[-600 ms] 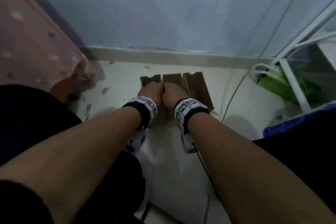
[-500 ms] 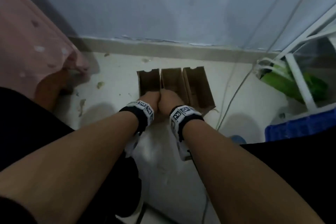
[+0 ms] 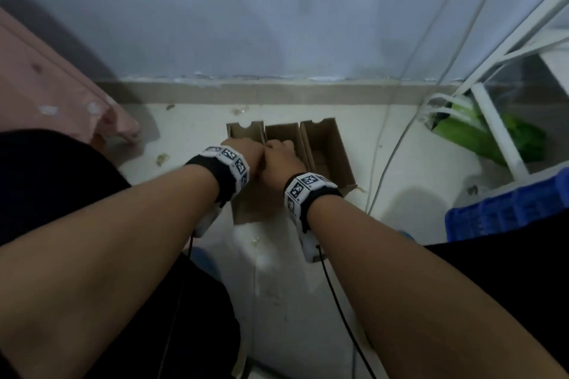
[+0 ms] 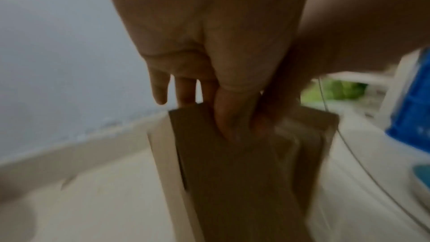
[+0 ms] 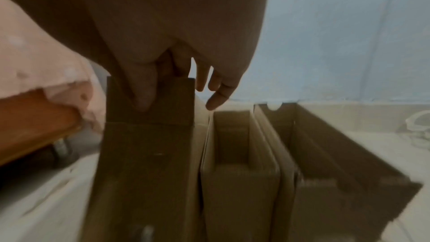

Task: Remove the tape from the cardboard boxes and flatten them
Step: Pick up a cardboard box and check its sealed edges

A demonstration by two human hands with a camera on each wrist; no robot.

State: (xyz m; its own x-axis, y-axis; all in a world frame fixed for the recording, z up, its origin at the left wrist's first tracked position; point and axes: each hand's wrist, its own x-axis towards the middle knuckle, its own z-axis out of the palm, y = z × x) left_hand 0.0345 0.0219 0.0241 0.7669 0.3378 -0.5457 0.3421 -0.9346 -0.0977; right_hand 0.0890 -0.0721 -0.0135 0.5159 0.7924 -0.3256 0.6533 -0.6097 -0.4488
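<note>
**Two hands pinch one flap of the left box**

Three open cardboard boxes (image 3: 289,160) stand side by side on the pale floor (image 3: 400,169), close to its far edge under the wall. The left hand (image 3: 243,152) and right hand (image 3: 278,160) meet, touching, over the leftmost box; each pinches its raised end flap (image 5: 151,102), thumb in front and fingers behind (probably to fold it out and collapse the box). No tape is discernible. A blue crate (image 3: 508,212) sits at the right.
</note>
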